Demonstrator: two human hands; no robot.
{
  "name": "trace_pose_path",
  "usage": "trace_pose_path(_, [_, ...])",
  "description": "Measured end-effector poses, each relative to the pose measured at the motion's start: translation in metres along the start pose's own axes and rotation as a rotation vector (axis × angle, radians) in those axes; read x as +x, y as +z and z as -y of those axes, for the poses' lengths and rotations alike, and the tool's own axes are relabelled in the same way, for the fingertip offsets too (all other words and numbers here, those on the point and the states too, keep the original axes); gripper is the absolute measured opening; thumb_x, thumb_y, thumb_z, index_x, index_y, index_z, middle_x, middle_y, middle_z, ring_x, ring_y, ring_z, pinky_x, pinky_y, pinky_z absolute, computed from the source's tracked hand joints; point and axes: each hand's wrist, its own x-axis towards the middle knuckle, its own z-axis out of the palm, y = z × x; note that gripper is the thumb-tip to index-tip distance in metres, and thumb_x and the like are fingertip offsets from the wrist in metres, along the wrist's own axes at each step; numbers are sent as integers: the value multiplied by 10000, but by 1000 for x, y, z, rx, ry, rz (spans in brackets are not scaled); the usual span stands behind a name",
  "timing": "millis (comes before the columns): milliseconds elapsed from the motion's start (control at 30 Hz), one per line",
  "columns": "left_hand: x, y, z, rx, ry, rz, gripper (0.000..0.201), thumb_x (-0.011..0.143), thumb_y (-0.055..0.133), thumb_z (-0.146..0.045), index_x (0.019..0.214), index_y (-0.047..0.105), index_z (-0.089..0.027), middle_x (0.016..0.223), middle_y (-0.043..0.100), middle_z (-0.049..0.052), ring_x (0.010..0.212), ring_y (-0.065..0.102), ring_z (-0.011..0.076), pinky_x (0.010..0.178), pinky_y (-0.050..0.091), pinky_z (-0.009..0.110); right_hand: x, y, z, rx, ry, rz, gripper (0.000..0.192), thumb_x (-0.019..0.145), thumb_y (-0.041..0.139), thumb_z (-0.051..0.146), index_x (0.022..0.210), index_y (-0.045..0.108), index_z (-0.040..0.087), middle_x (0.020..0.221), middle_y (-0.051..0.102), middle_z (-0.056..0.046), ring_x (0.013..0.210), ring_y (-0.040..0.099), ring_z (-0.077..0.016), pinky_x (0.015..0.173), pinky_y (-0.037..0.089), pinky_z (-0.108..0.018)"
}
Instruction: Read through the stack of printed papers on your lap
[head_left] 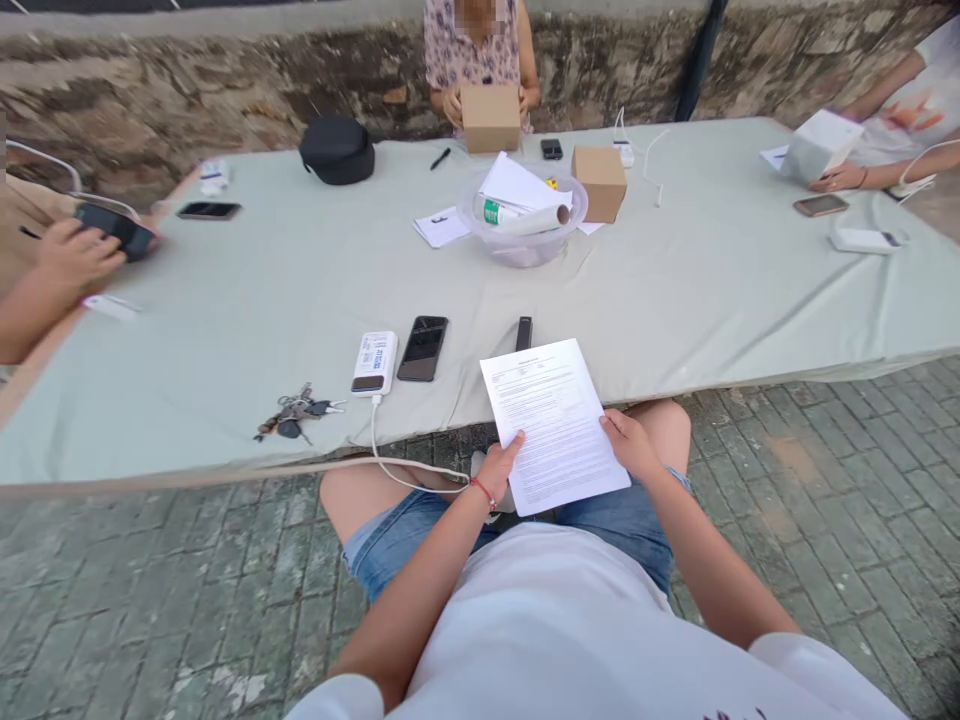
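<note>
A printed sheet of paper (559, 430) is held over my lap, its top end reaching past the near edge of the table. My left hand (501, 468) pinches its left edge, thumb on top. On the opposite edge, my right hand (628, 440) grips it the same way; the fingers underneath are hidden. Just beyond the paper lies a small black object (523, 332), partly covered by it. To the left are a dark smartphone (423, 348), a white power bank (373, 362) with a white cable (382, 450), and a bunch of keys (296, 412).
A clear plastic bowl (517, 250) with papers and a roll stands mid-table, beside a cardboard box (598, 184). A black case (337, 150) sits farther left. Across the table a person holds a cardboard box (491, 118); other people sit at left and right, each handling a box or dark object.
</note>
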Motion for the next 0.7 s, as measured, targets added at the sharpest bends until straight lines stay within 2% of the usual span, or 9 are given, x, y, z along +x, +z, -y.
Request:
trace_pose_path(100, [1,-6,16,5,116,-111,626,683,820,-699,1009,769,-168,1130,784,158,1145,704,361,1100,488,528,-22,14,-26,34,95,3,456,920,461,615,942,690,221,869,730,-52,847,660,-276,793,522,-392])
trace_pose_path(167, [2,-7,15,73,230,-160,632,724,765,-729,1020,764,-170,1133,782,143,1151,697,337,1095,486,502,-31,19,-34,91,149,-18,463,905,476,650,935,686,239,856,731,-51,851,667,-287,771,530,-391])
trace_pose_path(233, [5,-6,10,150,288,-183,657,730,739,-749,1004,763,-152,1103,785,144,1127,700,324,1082,486,489,-34,21,-36,144,172,-35,453,899,490,658,923,679,247,847,728,-48,849,670,-291,758,533,-392])
trace_pose_path(300, [8,-5,4,150,265,-180,682,693,760,-755,974,760,-133,1059,789,150,1085,712,323,1057,496,489,-33,20,-33,185,173,-29,442,902,497,643,926,675,238,853,727,-44,840,669,-287,762,532,-395])
trace_pose_path(433, [13,-2,-4,-5,136,-162,686,578,865,-698,924,756,-116,1012,794,167,1043,732,332,1041,504,502,-23,14,-24,209,186,-28,425,886,516,620,918,690,234,856,742,-46,834,677,-288,773,540,-406])
trace_pose_path(567, [12,-2,-8,-46,132,-192,653,573,886,-657,947,763,-135,1069,792,152,1068,726,312,1073,483,490,-19,13,-16,202,201,-44,414,862,533,612,882,704,236,814,741,-48,834,683,-297,769,548,-415])
trace_pose_path(700, [12,-4,-13,-11,129,-173,626,596,876,-648,934,759,-135,1048,793,145,1042,728,310,1051,490,492,-19,16,-9,221,216,-43,433,843,540,624,868,704,223,767,728,-40,818,684,-293,758,551,-414])
